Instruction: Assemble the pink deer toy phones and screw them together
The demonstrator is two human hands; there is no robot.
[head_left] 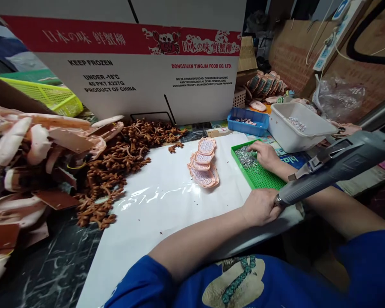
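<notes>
My right hand (267, 155) reaches into a green tray (268, 179), its fingers extended a little apart onto a heap of small silvery screws (245, 158). By the near edge of that tray, my left hand (259, 207) is curled closed. Its fingertips are hidden, and I cannot make out what they hold. A grey power screwdriver (333, 164) slants in from the right, its tip overlapping the left hand in view. Left of the tray, several pinkish oval plastic parts (203, 164) lie overlapped in a short row on the white sheet (154, 192).
Brown branching plastic pieces (115, 167) are heaped to the left, beside a pile of pink shells and brown boards (35, 162). A large white carton (131, 77) stands behind. At the back right are a blue bin (247, 124), a white tub (300, 128) and a power strip (329, 49).
</notes>
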